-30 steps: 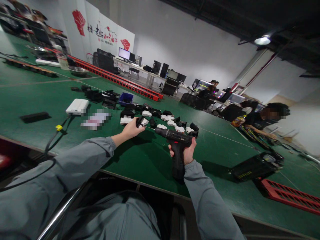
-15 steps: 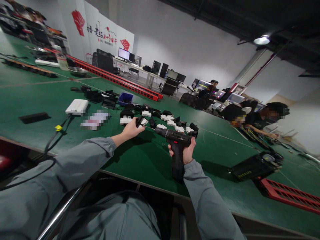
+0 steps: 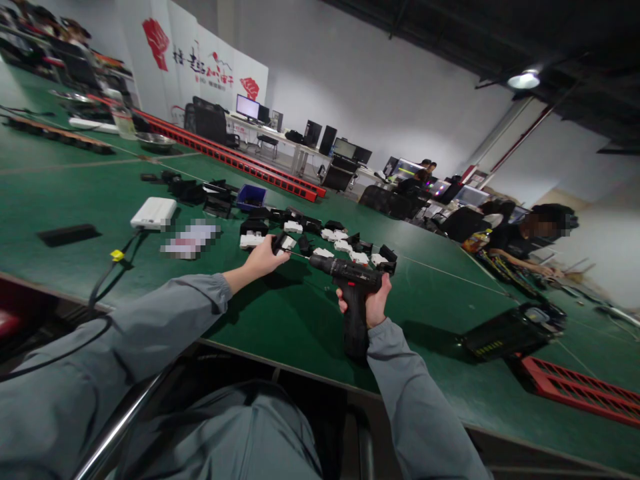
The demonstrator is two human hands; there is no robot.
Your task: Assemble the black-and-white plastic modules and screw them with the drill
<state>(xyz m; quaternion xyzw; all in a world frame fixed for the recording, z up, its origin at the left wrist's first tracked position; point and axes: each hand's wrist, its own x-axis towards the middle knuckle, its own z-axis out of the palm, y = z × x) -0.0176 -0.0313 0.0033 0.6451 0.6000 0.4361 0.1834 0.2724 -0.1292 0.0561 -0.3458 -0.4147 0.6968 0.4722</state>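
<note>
Green tabletop [image 3: 295, 333] across the width of the frame, backed by a grey wall [image 3: 390, 87] and, at upper left, a white panel [image 3: 207, 70] bearing red fists. At far left lies a black strip [image 3: 69, 234]; to its right, a white box [image 3: 153, 212] and a pale flat item [image 3: 190, 240], its surface blurred. Next, a blue bin [image 3: 251, 199] stands above the left hand [image 3: 261, 260], which grips a small black-and-white part [image 3: 286, 244] just left of centre. Loose pieces [image 3: 343, 247], black and white, extend rightward behind it. At centre, a black drill [image 3: 354, 310] points its bit [image 3: 301, 255] leftward at the part; whether they touch cannot be told. Its handle is enclosed by the right hand [image 3: 379, 303]. Farther right: a black case [image 3: 510, 333], a person [image 3: 507, 241] near the edge, and, at lower right, a red slotted rack [image 3: 580, 391].
</note>
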